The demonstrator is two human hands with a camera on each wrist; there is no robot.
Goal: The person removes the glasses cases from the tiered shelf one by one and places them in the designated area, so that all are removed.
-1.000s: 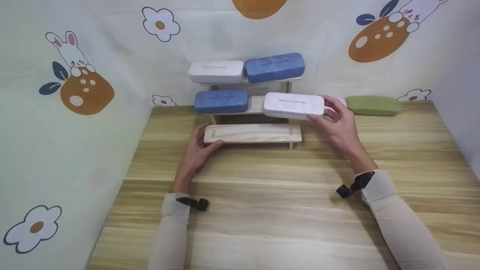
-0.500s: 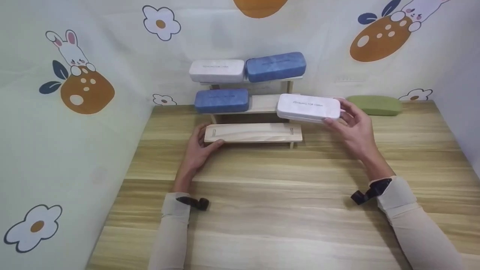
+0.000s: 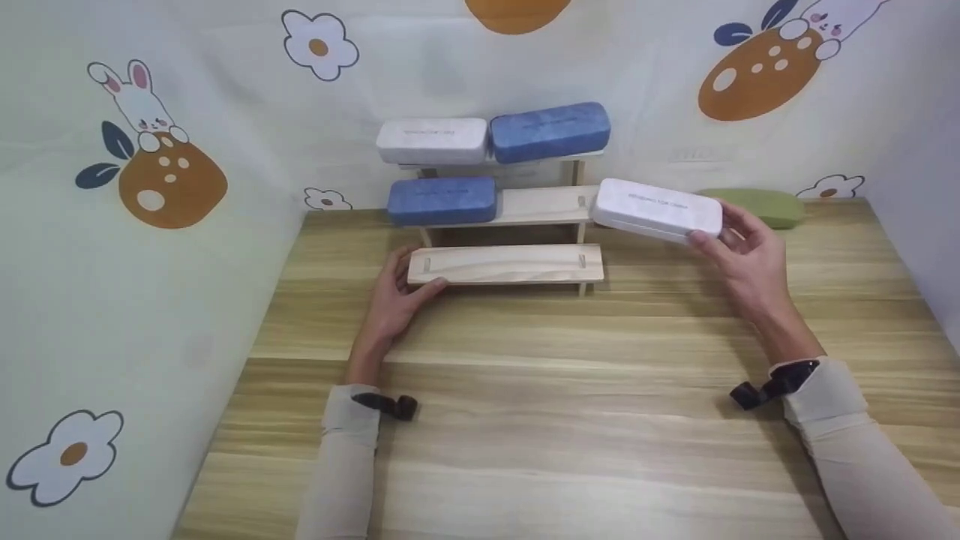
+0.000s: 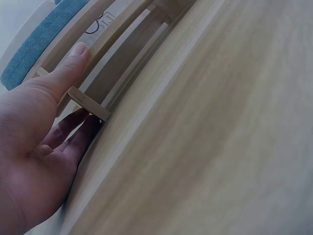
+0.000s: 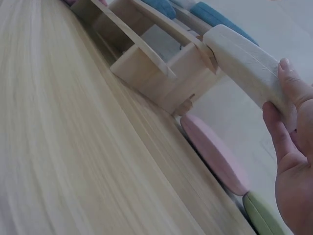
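Observation:
My right hand [image 3: 754,262] grips the right end of a white glasses case [image 3: 658,210], thumb in front and fingers behind. The case is raised and slightly tilted, its left end close to the right end of the middle shelf. A three-step wooden display rack [image 3: 506,264] stands at the back of the table. At its lowest step, my left hand [image 3: 394,296] holds the left end, thumb along the front edge. A blue glasses case [image 3: 442,200] sits on the left of the middle shelf. Another white case [image 3: 432,140] and another blue case [image 3: 551,132] lie on the top shelf.
Right of the rack, a green glasses case [image 3: 780,210] lies by the back wall, partly behind my right hand. A pink case [image 5: 215,154] shows beside it in the right wrist view. Patterned cloth walls [image 3: 645,75] border the wooden table [image 3: 525,420].
The right hand has carried the white glasses case rightward, from in front of the middle shelf to its right end, tilting it slightly. The left hand stays at the rack.

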